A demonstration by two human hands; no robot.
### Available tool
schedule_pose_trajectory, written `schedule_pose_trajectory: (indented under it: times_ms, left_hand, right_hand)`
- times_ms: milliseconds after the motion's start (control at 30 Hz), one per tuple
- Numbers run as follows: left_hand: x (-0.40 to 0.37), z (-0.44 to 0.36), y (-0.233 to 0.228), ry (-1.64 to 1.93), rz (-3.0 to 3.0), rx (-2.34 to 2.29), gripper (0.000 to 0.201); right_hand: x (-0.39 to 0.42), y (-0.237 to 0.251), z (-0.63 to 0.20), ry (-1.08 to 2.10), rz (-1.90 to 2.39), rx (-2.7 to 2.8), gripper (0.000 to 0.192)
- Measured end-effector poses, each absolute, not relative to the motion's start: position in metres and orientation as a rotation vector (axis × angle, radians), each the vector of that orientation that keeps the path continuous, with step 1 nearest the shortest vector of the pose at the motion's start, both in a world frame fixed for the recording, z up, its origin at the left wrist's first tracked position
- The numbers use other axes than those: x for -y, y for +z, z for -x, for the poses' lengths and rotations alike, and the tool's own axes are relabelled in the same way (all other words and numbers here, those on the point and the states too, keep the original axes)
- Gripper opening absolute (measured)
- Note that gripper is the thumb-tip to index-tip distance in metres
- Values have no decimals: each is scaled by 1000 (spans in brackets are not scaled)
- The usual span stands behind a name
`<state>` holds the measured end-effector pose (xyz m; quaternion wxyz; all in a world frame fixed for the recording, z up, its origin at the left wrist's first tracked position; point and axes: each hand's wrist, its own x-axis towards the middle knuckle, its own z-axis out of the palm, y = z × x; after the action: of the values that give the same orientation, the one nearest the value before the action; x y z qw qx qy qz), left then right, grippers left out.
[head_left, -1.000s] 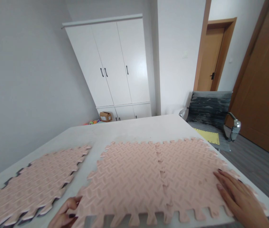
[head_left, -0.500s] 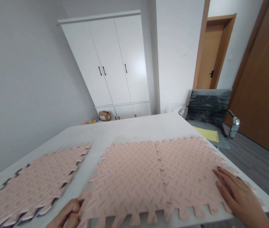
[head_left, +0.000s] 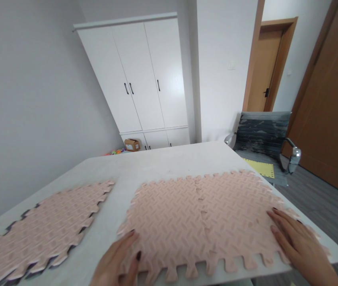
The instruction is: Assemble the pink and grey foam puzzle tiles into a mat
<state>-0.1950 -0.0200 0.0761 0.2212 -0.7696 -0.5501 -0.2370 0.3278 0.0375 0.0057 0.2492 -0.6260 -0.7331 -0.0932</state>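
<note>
Two pink foam mat tiles lie flat, joined along a seam: the left tile (head_left: pixel 166 222) and the right tile (head_left: pixel 237 210). Both have a raised tread pattern and toothed puzzle edges. My left hand (head_left: pixel 117 260) rests on the near left corner of the left tile, fingers out and apart from the thumb. On the right tile, near its outer edge, my right hand (head_left: pixel 298 242) lies flat with fingers stretched. Neither hand grips anything. Apart from these, to the left, is another pink foam section (head_left: pixel 52 222), its toothed edges slightly raised.
All the foam lies on a white table (head_left: pixel 154 167). Beyond its right edge stands a dark chair (head_left: pixel 263 131) with a yellow sheet (head_left: pixel 260 168) on the seat. A white wardrobe (head_left: pixel 139 75) and a cardboard box (head_left: pixel 132 144) are at the back.
My left hand has let go of the left tile's near corner and opened flat on top of it, farther right. That corner now lies lower. My right hand has barely moved.
</note>
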Motion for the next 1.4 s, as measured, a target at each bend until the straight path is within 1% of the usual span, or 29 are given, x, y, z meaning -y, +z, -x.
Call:
schedule_pose_trajectory:
  times_ms: [100, 167, 300, 533, 700, 867, 967, 1033, 1100, 1200, 1300, 1400]
  left_hand:
    - [8, 115, 74, -577, 2262, 1178, 50]
    - [1, 76, 61, -482, 2297, 1046, 45]
    - [-6, 41, 33, -505, 2217, 916, 42]
    - [-7, 22, 13, -850, 2102, 1073, 35]
    - [-8, 17, 5, -902, 2067, 1079, 32]
    - [-4, 21, 1, -817, 2102, 1083, 39]
    - [-3, 27, 7, -772, 2100, 1050, 41]
    - [-4, 31, 14, -693, 2105, 987, 43]
    - [-5, 36, 19, -614, 2114, 904, 47]
    - [-6, 39, 21, -627, 2119, 861, 45]
    - [-7, 38, 15, -752, 2119, 920, 44]
    - [-7, 33, 8, -791, 2137, 933, 44]
  right_hand:
    - [-38, 7, -326, -247, 1707, 1998, 46]
    - [-37, 8, -326, -244, 1709, 2001, 46]
    - [-37, 9, -327, -236, 1718, 2005, 46]
    - [-38, 10, -325, -214, 1712, 1989, 46]
    - [-38, 8, -329, -210, 1712, 1988, 46]
    - [-47, 15, -330, -184, 1742, 2037, 47]
    - [-52, 42, -294, -152, 1733, 2094, 44]
    - [-51, 65, -253, -11, 1558, 2247, 46]
    - [-47, 84, -211, 208, 1337, 2421, 49]
    - [-40, 98, -164, 407, 1187, 2555, 47]
    - [-38, 101, -146, 452, 1216, 2584, 45]
    - [-42, 109, -147, 495, 1208, 2595, 44]
